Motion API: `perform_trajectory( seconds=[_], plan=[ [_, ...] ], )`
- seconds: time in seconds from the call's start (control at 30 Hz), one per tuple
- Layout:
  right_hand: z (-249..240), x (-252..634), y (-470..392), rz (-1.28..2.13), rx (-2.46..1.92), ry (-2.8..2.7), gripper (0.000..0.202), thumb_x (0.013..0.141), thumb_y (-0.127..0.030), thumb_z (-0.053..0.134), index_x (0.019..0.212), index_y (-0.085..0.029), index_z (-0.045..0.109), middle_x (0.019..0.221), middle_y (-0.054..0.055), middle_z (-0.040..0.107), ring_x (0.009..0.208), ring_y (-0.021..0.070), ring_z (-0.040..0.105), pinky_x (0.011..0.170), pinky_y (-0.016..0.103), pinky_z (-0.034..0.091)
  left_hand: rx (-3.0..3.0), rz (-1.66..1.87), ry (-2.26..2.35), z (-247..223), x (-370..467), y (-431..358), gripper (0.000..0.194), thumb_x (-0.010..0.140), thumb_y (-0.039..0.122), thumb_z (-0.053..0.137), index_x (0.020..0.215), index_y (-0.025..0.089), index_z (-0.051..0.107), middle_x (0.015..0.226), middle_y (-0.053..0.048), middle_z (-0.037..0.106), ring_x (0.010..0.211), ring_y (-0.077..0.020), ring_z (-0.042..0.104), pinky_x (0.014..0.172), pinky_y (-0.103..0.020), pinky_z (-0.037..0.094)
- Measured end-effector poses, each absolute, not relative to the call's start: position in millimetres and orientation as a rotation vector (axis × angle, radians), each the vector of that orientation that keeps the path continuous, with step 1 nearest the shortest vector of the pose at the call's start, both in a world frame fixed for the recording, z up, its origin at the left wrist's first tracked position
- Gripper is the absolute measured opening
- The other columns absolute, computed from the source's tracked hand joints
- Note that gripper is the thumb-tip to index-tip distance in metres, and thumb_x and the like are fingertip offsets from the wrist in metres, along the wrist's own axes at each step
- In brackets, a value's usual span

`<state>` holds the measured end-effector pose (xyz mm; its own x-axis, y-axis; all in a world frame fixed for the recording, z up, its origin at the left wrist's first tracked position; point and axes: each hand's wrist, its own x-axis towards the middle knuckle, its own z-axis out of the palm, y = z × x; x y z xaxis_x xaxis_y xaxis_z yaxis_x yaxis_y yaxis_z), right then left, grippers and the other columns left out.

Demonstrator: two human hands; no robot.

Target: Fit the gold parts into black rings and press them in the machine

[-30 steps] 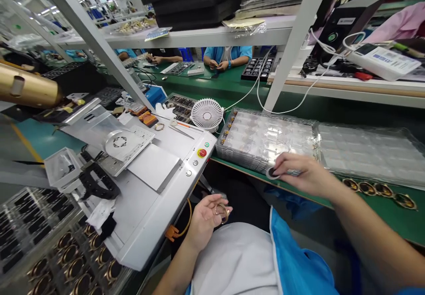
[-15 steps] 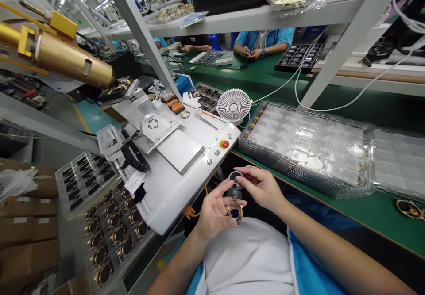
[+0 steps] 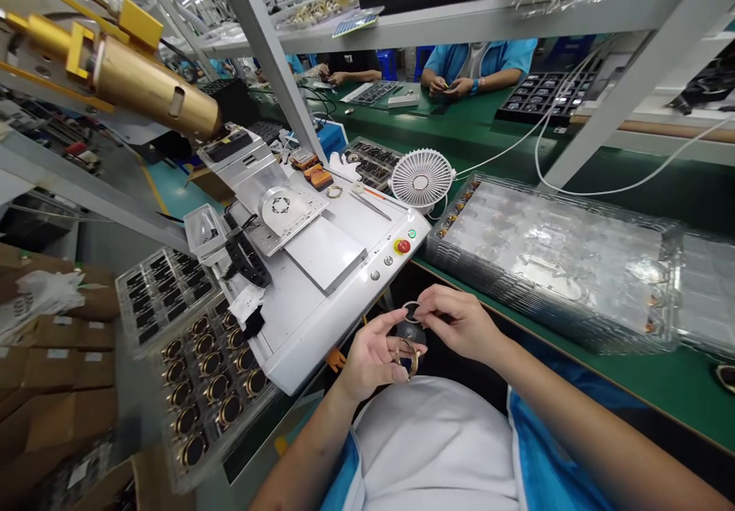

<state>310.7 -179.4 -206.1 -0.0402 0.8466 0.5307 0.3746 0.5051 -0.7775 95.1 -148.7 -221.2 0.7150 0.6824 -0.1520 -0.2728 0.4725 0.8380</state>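
Observation:
My left hand [image 3: 367, 358] is closed on a gold-rimmed watch case [image 3: 411, 367], held low between its thumb and curled fingers. The left index fingertip reaches up to a thin silvery ring [image 3: 410, 304] with a dark middle. Pinched fingers of my right hand [image 3: 462, 327] hold that ring at its right edge. A dark rounded object [image 3: 412, 333] shows behind, between the two hands; I cannot make out what it is. Both hands are above my lap, in front of the white machine [image 3: 321, 327].
Left of the machine are trays of gold-rimmed watch cases [image 3: 210, 388] and black parts [image 3: 164, 289]. Stacked clear trays [image 3: 551, 258] and a white fan [image 3: 422, 178] stand on the green bench. A brass cylinder [image 3: 155, 90] hangs upper left. A co-worker [image 3: 476, 70] sits opposite.
The camera view has turned, so the surroundings sit further right. My right fingers have shifted from across the ring to its right edge. My left hand still holds the watch case.

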Motion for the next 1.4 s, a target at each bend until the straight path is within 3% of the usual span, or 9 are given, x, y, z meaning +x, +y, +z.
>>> perform_trajectory(
  seconds=[0.2,0.4,0.73,0.83,0.97,1.03,1.13,1.33,1.4],
  plan=[
    [-194.4,308.3,-155.5,0.662,-1.028,-1.795,0.016,0.099,-0.024,0.059,0.084,-0.021,0.063,0.104,0.01,0.066,0.092,0.0212,0.067,0.076,0.032,0.055,0.845,0.727,0.578,-224.1,81.8,-141.4,0.084,0.057,0.034,0.1,0.133,0.022,0.066,0.109,-0.012,0.077,0.1,-0.0291,0.077,0.085,-0.036,0.058],
    [-185.1,279.3,-76.2,1.14,-1.318,-1.309,0.022,0.093,-0.03,0.066,0.081,-0.022,0.049,0.059,-0.004,0.061,0.048,0.0141,0.055,0.049,0.026,0.047,0.858,0.863,0.63,-225.6,65.9,-143.7,0.085,0.06,0.039,0.098,0.136,0.018,0.065,0.1,-0.011,0.079,0.1,-0.0283,0.077,0.087,-0.034,0.058],
    [-186.3,262.6,-39.2,1.098,-1.606,-1.004,0.028,0.089,-0.025,0.074,0.091,-0.023,0.046,0.048,-0.009,0.057,0.032,0.0127,0.048,0.036,0.022,0.037,1.096,0.947,0.643,-227.9,45.5,-159.2,0.097,0.069,0.042,0.094,0.152,0.019,0.049,0.111,-0.016,0.078,0.109,-0.0328,0.075,0.096,-0.043,0.058],
    [-196.5,265.0,-73.4,1.083,-1.488,-1.039,0.028,0.088,-0.037,0.074,0.086,-0.022,0.05,0.05,-0.007,0.056,0.034,0.0115,0.047,0.036,0.022,0.035,1.338,0.974,0.718,-229.6,49.8,-160.5,0.098,0.074,0.031,0.091,0.157,0.026,0.04,0.143,-0.021,0.063,0.114,-0.0325,0.074,0.097,-0.044,0.06],
    [-208.0,256.0,-126.5,1.296,-1.224,-1.042,0.041,0.082,-0.056,0.076,0.089,-0.017,0.068,0.08,0.006,0.073,0.065,0.0184,0.068,0.048,0.025,0.052,1.87,0.973,0.817,-237.7,64.8,-161.3,0.103,0.078,0.024,0.086,0.162,0.033,0.027,0.17,-0.022,0.024,0.11,-0.0292,0.076,0.102,-0.047,0.06],
    [-210.3,251.9,-142.8,1.335,-1.166,-0.953,0.047,0.078,-0.057,0.081,0.1,-0.016,0.073,0.093,0.009,0.076,0.079,0.0208,0.072,0.06,0.028,0.059,2.095,0.876,0.829,-241.0,72.3,-160.7,0.106,0.08,0.024,0.083,0.165,0.031,0.019,0.17,-0.022,0.025,0.117,-0.0333,0.073,0.102,-0.048,0.061],
    [-209.1,253.1,-150.5,1.366,-1.152,-0.789,0.051,0.069,-0.054,0.089,0.1,-0.016,0.075,0.086,0.007,0.077,0.071,0.0181,0.07,0.064,0.029,0.059,2.227,0.752,0.802,-241.4,79.2,-159.8,0.103,0.082,0.024,0.081,0.165,0.029,0.02,0.167,-0.022,0.031,0.128,-0.0388,0.065,0.1,-0.05,0.062],
    [-199.8,264.3,-149.2,1.427,-1.123,-0.66,0.047,0.06,-0.05,0.096,0.082,-0.015,0.074,0.069,0.004,0.072,0.06,0.014,0.067,0.058,0.025,0.057,1.813,0.998,0.655,-236.1,78.3,-159.3,0.086,0.074,0.024,0.089,0.149,0.026,0.046,0.17,-0.027,0.019,0.103,-0.029,0.078,0.094,-0.044,0.065],
    [-198.8,263.9,-150.4,1.423,-1.151,-0.662,0.048,0.058,-0.051,0.096,0.078,-0.015,0.072,0.066,0.003,0.071,0.057,0.0144,0.067,0.056,0.025,0.058,1.81,0.987,0.633,-235.6,76.9,-157.6,0.085,0.073,0.022,0.09,0.147,0.024,0.048,0.168,-0.027,0.026,0.103,-0.0294,0.078,0.094,-0.045,0.065]
  ],
)
